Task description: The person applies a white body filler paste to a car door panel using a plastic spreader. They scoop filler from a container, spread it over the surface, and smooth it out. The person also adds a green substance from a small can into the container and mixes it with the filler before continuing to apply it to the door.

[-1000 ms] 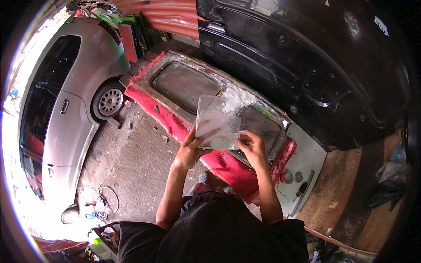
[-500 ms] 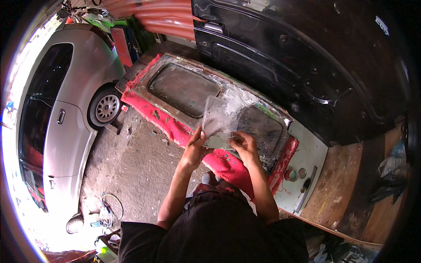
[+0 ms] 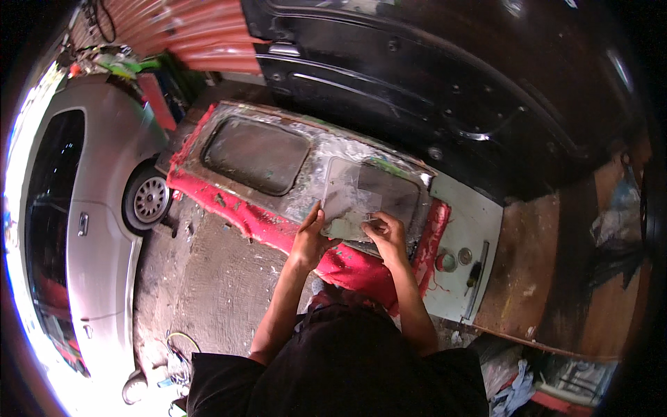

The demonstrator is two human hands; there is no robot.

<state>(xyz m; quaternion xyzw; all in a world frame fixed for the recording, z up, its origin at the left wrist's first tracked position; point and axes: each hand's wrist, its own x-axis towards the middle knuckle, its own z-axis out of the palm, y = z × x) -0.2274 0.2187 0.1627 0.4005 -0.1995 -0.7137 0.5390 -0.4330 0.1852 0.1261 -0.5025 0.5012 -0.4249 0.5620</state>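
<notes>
A clear, rectangular plastic piece with rounded corners [image 3: 342,182] is held between my hands. It looks like a shallow lid or tray, with a whitish smear towards its near end. My left hand [image 3: 310,242] grips its left edge, the thumb or a finger stretched along the side. At the near right edge my right hand [image 3: 386,238] pinches it, with the fingertips drawn together. Beneath lies a worn panel [image 3: 285,201] with two rounded recesses, blotched with white and grey. Red cloth [image 3: 260,226] sticks out under the panel's near side.
Right of the panel, a pale board [image 3: 458,221] bears a small open tin [image 3: 446,261], a round lid [image 3: 465,256] and a dark-handled tool [image 3: 474,273]. A large black vehicle panel [image 3: 417,90] stands behind. A silver car [image 3: 104,201] is parked at the left, beside the concrete floor [image 3: 208,278].
My view has turned rightward, so the car and worn panel sit further left in the picture. Both hands keep their grip on the clear plastic piece, which is now over the panel's right recess.
</notes>
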